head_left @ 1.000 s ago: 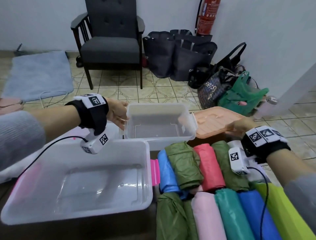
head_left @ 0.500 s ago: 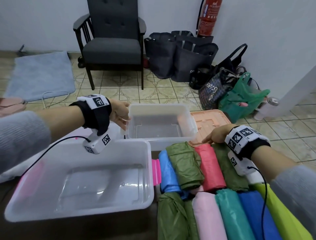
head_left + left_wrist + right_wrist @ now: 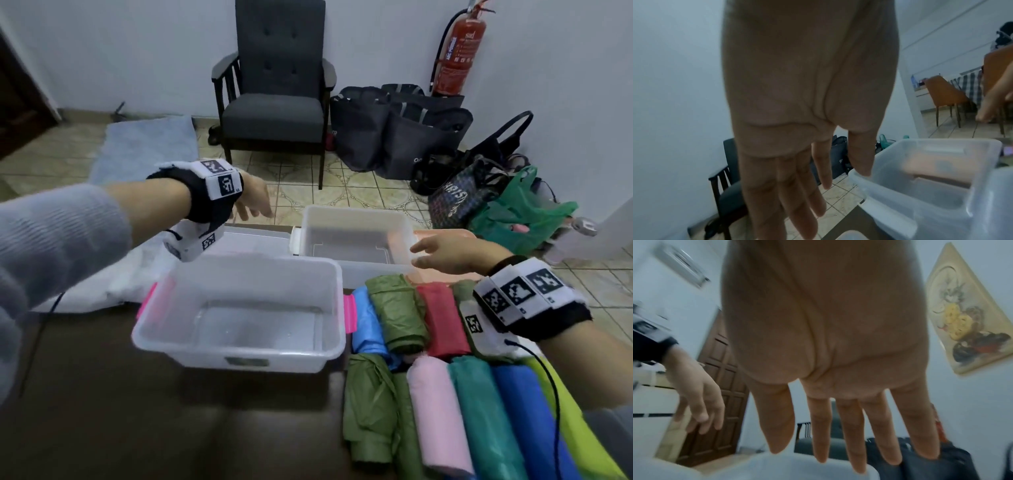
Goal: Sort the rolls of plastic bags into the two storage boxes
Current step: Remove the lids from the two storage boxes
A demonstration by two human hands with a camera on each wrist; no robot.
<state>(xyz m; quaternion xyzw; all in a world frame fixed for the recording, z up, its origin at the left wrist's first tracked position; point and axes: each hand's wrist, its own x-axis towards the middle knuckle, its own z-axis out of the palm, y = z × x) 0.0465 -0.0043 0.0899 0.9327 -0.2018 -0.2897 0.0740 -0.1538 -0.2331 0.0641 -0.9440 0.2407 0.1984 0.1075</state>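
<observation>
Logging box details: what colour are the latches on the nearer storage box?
Bright pink latches on the nearer storage box, clearest in the head view.

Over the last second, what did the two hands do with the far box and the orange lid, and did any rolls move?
The left hand let go of the smaller far box and lifted clear, fingers straight. The right hand left the orange lid and swung left, now open over the rolls' far end. Both boxes remain without rolls; the rolls and the near box kept their places.
</observation>
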